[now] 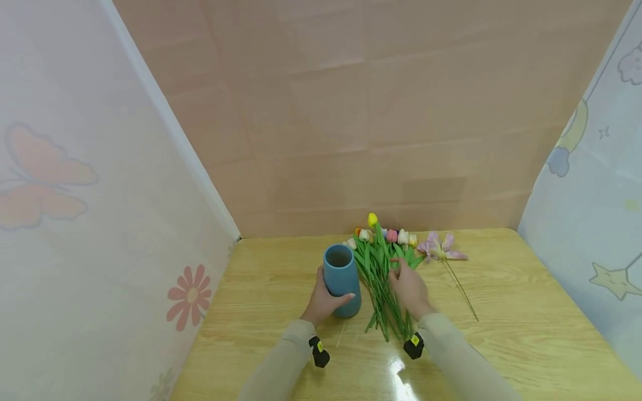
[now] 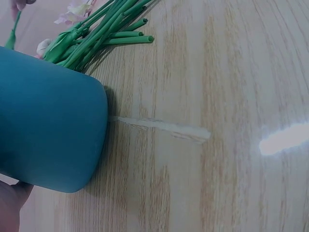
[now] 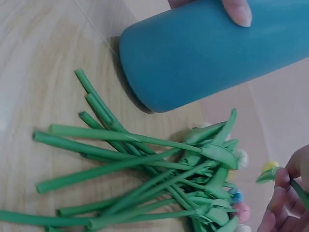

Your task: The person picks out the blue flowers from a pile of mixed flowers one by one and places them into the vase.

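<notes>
My left hand (image 1: 320, 303) grips the blue vase (image 1: 346, 287) around its side, with the thumb across the front. The vase stands upright on the table, its round mouth facing up toward the head camera. Just right of it, my right hand (image 1: 411, 289) pinches the green stem of a yellow tulip (image 1: 373, 219), whose bloom rises above the others. In the right wrist view, the fingertips (image 3: 281, 177) are close below this yellow bloom (image 3: 269, 167). Under the right hand lies a bunch of artificial tulips (image 3: 145, 157), cut stem ends toward me, with white, pink and other blooms at the far end.
A pale purple flower (image 1: 441, 249) on a thin stem lies to the right of the bunch. The wooden table (image 1: 271, 273) meets a tan backdrop (image 1: 311, 139) behind, with patterned panels on both sides. A pale streak (image 2: 169, 128) marks the tabletop in front of the vase.
</notes>
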Available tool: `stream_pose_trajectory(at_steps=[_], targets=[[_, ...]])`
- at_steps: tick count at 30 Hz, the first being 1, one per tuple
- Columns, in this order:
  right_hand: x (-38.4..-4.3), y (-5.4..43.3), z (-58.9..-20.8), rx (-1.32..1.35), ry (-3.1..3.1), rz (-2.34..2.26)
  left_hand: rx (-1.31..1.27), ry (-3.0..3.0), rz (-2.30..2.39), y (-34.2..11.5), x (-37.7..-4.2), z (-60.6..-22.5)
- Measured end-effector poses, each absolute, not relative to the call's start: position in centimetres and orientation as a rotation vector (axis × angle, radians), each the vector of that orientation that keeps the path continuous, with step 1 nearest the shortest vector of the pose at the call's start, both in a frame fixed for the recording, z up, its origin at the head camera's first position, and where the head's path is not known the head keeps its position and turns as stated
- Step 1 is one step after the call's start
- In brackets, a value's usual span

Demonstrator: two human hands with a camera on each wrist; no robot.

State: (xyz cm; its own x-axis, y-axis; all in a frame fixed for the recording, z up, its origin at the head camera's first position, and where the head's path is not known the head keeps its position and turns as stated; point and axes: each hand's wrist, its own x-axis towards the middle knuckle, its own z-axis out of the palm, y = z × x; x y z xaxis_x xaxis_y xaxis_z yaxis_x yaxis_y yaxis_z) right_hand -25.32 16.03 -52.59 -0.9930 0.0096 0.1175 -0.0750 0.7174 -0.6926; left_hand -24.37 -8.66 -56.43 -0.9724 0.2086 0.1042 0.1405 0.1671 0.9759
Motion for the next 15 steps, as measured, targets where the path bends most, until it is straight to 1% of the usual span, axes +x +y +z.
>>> stream_pose_trajectory(at_steps=[8, 15], targets=[[-24.8, 17.3, -51.1, 0.132, -2.653, 0.923, 0.359, 2.357, 1.966, -8.9, -24.5, -56.6], [-25.3, 20.5, -51.5, 0.19, -2.443, 0.696, 0.36, 2.346, 1.973, -8.9, -24.6, -57.1]])
